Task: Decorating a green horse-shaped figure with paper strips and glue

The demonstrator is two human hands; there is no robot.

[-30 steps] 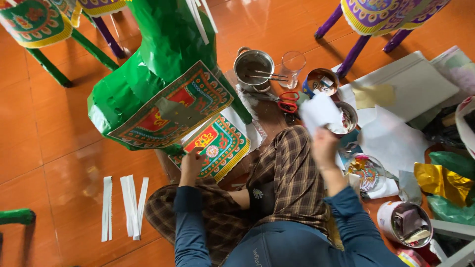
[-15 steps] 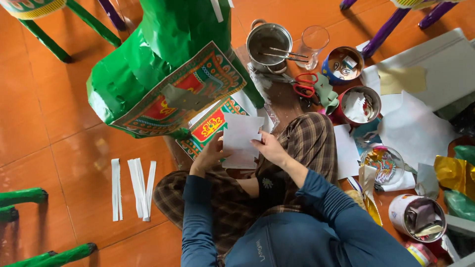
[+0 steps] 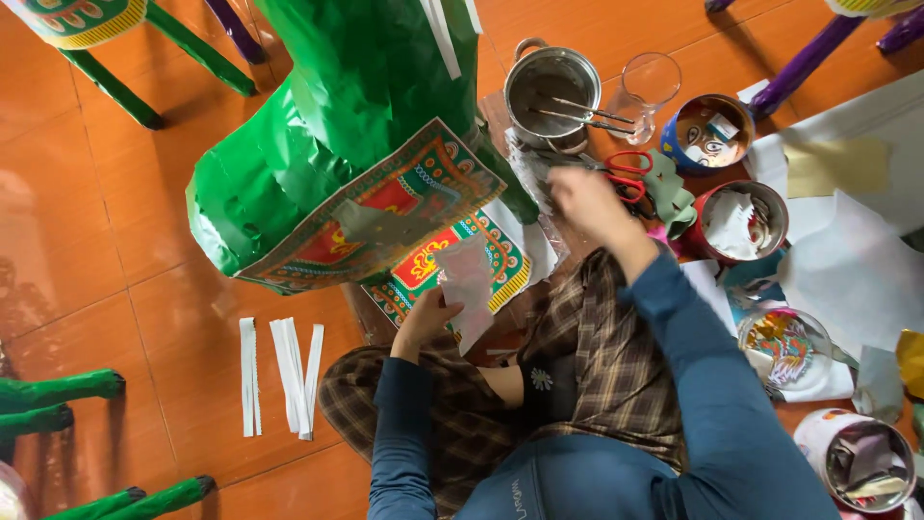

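Observation:
I sit cross-legged on an orange tiled floor. My left hand (image 3: 430, 318) holds a small sheet of white paper (image 3: 466, 281) upright in front of my knee. My right hand (image 3: 589, 200) reaches forward, fingers curled, just next to red-handled scissors (image 3: 628, 177) and below a steel pot (image 3: 553, 94) with sticks in it. Whether it grips anything I cannot tell. A big green paper-covered figure (image 3: 318, 125) with a patterned red, green and yellow panel (image 3: 380, 207) stands at my front left.
Several white paper strips (image 3: 284, 371) lie on the floor at left. A clear glass (image 3: 647, 89), a blue tin (image 3: 710, 135), a red tin with paper scraps (image 3: 739, 220) and white sheets (image 3: 857, 270) crowd the right. Green legs (image 3: 58, 395) stand at far left.
Both hands held the white sheet half a second ago. My right hand has let go and moved forward toward the scissors; my left hand keeps the sheet.

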